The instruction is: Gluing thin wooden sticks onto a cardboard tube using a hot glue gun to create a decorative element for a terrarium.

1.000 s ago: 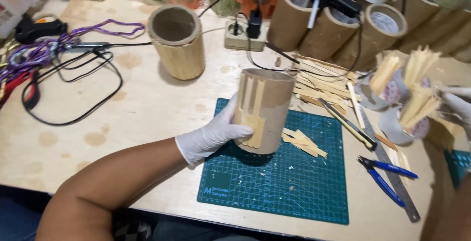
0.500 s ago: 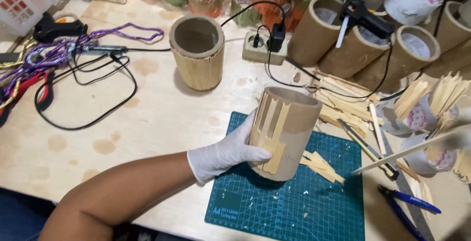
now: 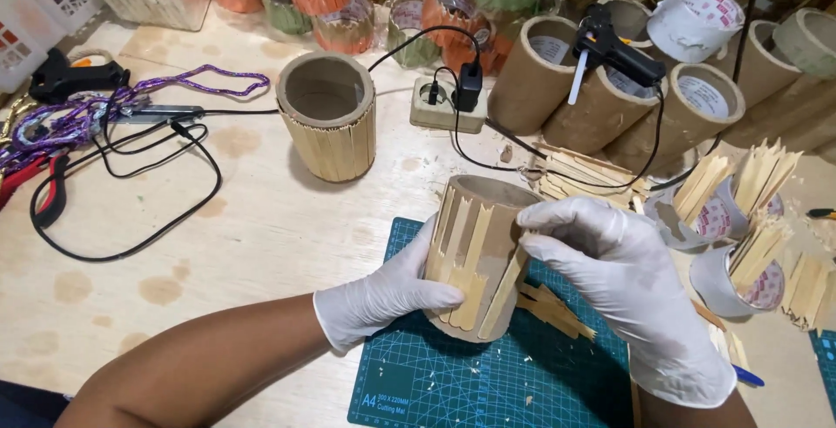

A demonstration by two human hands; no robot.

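A brown cardboard tube [image 3: 488, 219] stands on the green cutting mat [image 3: 453, 384], with several pale wooden strips stuck down its side. My left hand [image 3: 383, 299], in a white glove, grips the tube from the left. My gloved right hand [image 3: 623, 280] rests on the tube's right rim and presses a wooden strip [image 3: 505, 284] against its side. Loose wooden strips [image 3: 557, 310] lie on the mat just behind the tube.
A finished strip-covered tube [image 3: 329, 128] stands behind on the wooden table [image 3: 218, 245]. Black cables [image 3: 131, 180], a power strip [image 3: 444, 101], a glue gun [image 3: 614, 49] on bare tubes [image 3: 601, 106] and tape rolls holding strips [image 3: 740, 262] lie around.
My right hand has come in from the right with a strip and now presses it on the tube. The view has shifted closer; the left hand still holds the tube.
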